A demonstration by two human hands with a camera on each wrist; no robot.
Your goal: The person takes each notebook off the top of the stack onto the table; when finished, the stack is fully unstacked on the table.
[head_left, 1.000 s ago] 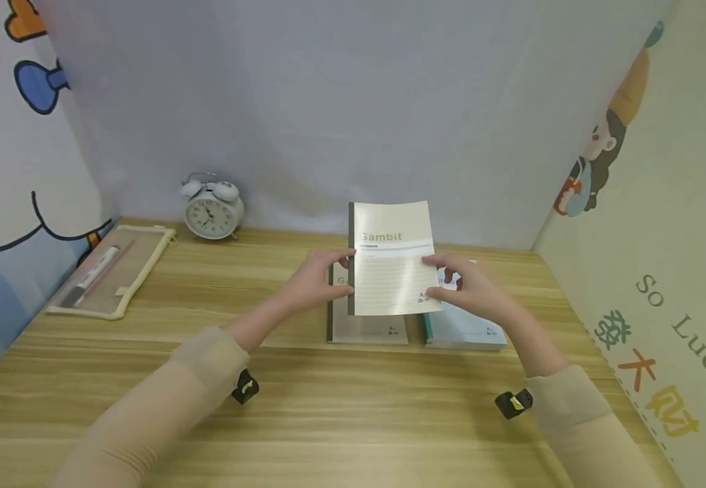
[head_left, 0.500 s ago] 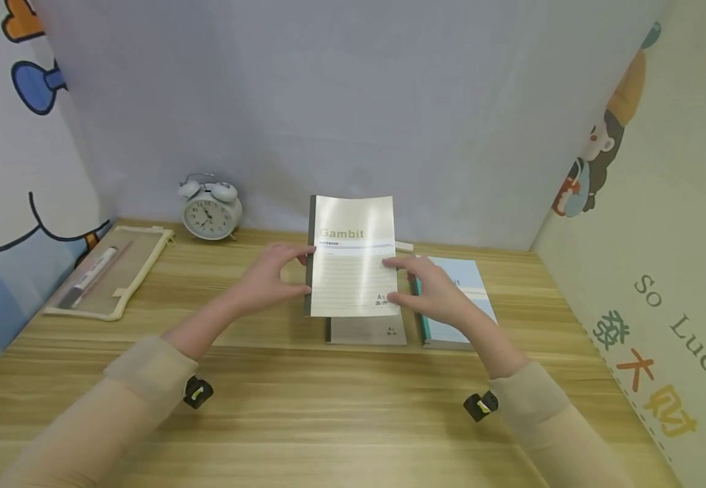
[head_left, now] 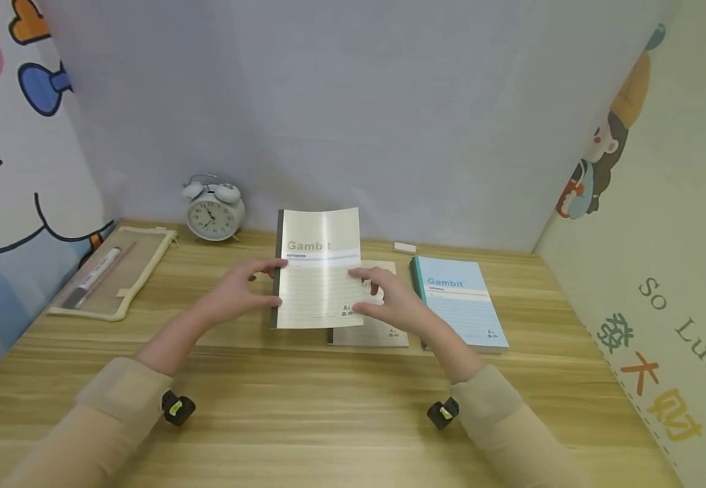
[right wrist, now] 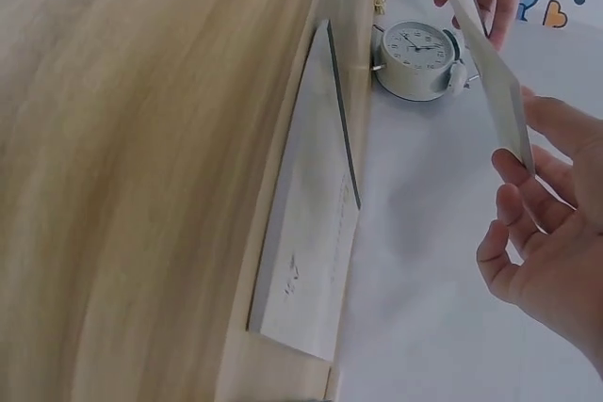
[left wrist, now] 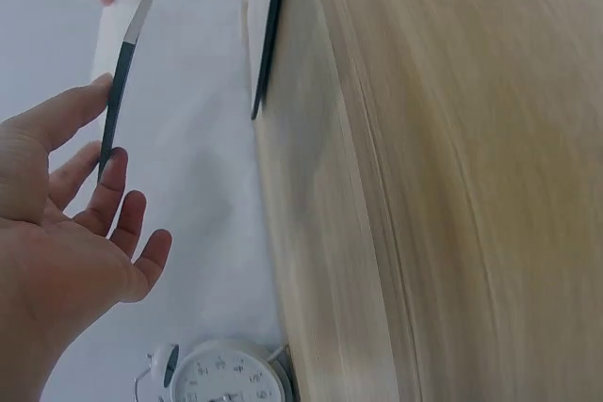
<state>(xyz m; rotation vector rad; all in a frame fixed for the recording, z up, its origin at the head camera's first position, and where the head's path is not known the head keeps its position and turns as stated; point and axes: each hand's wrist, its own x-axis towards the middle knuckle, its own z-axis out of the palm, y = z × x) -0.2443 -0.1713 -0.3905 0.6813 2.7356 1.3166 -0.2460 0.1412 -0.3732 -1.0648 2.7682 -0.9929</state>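
Note:
Between my two hands, raised off the table, is a cream notebook (head_left: 319, 285) with a dark spine and "Gambit" on its cover. My left hand (head_left: 237, 293) pinches the spine edge between thumb and fingers, as the left wrist view also shows. On the opposite edge my right hand (head_left: 392, 298) pinches near the lower corner. The notebook bows slightly in both wrist views. Partly hidden behind it, a second cream notebook (head_left: 383, 332) lies on the table. A blue notebook (head_left: 463, 305) with a teal spine lies just to the right, on top of a stack.
A white alarm clock (head_left: 213, 215) stands at the back left of the wooden table (head_left: 304, 420). Left of it lies a mesh pencil case (head_left: 146, 261) with a marker inside. A white eraser (head_left: 404, 248) sits near the back cloth (head_left: 353, 122).
Both hands have carried the held notebook leftward, and lately a little lower. The second cream notebook, the blue notebook and the eraser show more fully now.

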